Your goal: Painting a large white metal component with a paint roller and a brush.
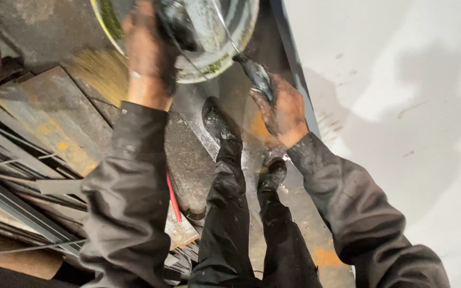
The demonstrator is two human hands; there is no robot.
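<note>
Low in the frame's centre, the person's dark shoes [220,124] stand on stained floor beside rusty metal plates [54,114] at the left. Above them, the right hand [279,109] is closed around a grimy brush [255,74], its long axis slanting up-left toward the round metal bucket [225,50] at top centre. The left hand [145,50] clasps the bucket's near rim.

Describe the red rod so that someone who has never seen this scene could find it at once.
Start at the person's left sleeve, the dark one on the picture's left. Along its inner edge, above the rusty metal plates, runs the thin red rod. It is the only bright red thing among greys and browns.
</note>
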